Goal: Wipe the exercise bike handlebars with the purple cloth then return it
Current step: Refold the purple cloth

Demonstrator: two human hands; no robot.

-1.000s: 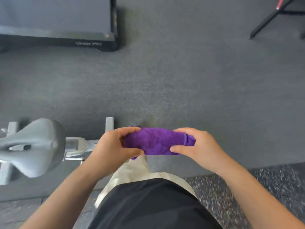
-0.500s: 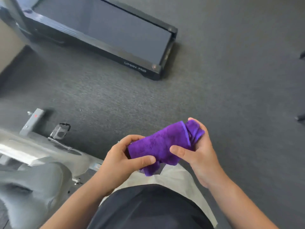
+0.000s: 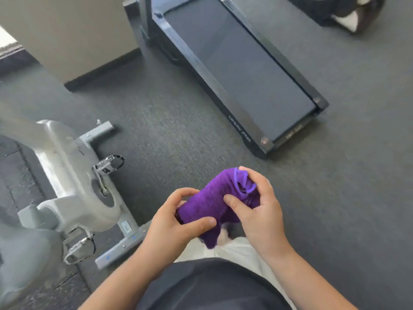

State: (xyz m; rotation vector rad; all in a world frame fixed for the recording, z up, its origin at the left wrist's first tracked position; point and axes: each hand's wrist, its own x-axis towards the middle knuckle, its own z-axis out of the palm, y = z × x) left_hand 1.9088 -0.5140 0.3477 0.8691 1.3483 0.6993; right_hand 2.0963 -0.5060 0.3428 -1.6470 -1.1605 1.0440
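1. Two bare hands held the purple cloth (image 3: 214, 204) in front of the person's waist, above the dark floor (image 3: 335, 209). Nothing carried it but the hands.
2. At the cloth's near, lower end, the left hand (image 3: 172, 222) grasped it, with the thumb laid across the top and the fingers curled behind.
3. At the far, upper end, the right hand (image 3: 257, 211) grasped it, thumb pressed on the folded body and fingertips pinching the bunched hem.
4. Folded into a thick roll, the cloth had its long axis on a diagonal, from lower left near the left hand to upper right under the right hand. One loose corner hung down toward the light trousers (image 3: 234, 251).
5. To the left stood the exercise bike (image 3: 73, 175), its pedals and base in view; its handlebars were out of frame. Further off lay a treadmill (image 3: 241, 70).
6. Judging by this, the cloth was being readied and no wiping was under way.
7. Next, the person would likely need to turn left, find the handlebars, and bring the cloth onto them in one hand.
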